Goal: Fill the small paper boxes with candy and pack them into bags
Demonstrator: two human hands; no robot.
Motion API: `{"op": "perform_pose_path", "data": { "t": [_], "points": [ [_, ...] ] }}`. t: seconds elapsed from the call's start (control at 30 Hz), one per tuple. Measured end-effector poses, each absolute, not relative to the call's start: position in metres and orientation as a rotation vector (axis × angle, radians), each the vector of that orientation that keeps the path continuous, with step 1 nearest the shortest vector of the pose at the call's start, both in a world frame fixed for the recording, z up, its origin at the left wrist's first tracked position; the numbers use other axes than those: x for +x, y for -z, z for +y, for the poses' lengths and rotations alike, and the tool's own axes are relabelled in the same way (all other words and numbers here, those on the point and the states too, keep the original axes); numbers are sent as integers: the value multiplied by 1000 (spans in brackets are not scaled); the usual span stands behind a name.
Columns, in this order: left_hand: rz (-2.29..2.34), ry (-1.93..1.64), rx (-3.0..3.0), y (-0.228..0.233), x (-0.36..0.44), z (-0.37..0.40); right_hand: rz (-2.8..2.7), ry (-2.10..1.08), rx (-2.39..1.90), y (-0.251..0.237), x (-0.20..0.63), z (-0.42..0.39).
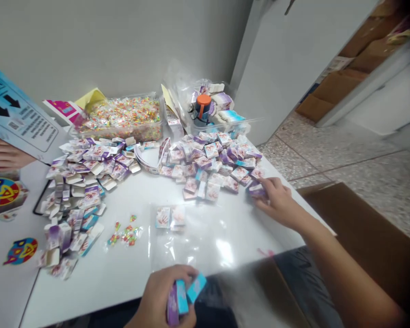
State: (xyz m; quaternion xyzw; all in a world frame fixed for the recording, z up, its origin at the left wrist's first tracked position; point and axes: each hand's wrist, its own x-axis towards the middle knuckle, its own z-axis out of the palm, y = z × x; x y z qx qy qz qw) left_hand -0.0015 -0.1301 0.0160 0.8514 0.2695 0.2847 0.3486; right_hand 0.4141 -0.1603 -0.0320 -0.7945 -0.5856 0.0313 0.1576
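Near the table's front edge my left hand (164, 291) is closed around several small cardboard boxes (182, 296), one purple and others light blue. At the right end of the pile my right hand (276, 200) pinches a small purple and white box (258, 190). That pile of small boxes (212, 150) spreads over the table's right side, most of them closed. Between my hands lies a clear plastic bag (191, 241) with two small boxes (170, 217) at its upper left. Left of the bag are several small colourful wrapped pieces (126, 234).
Many open-ended small boxes (89, 168) cover the left side of the white table (123, 273). Behind them stands a clear tub (123, 118) of colourful pieces. A second clear bin (222, 114) holds boxes and an orange-capped container (203, 105). A large cardboard box (365, 223) stands right.
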Motion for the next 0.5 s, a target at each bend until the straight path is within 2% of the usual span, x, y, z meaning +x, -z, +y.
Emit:
{"op": "perform_pose_path", "data": {
  "t": [0.1, 0.2, 0.37, 0.5],
  "points": [
    [763, -813, 2087, -9, -5, -143, -1552, -118, -2173, 35, 400, -174],
    [609, -791, 1988, -8, -8, -153, -1384, -116, -2047, 29, 378, -192],
    [497, -699, 2085, 12, -10, -169, -1068, -512, -1804, 31, 324, -227],
    [635, -812, 2013, 27, -1, -173, -1038, -637, -1781, 51, 302, -239]
  ]
}}
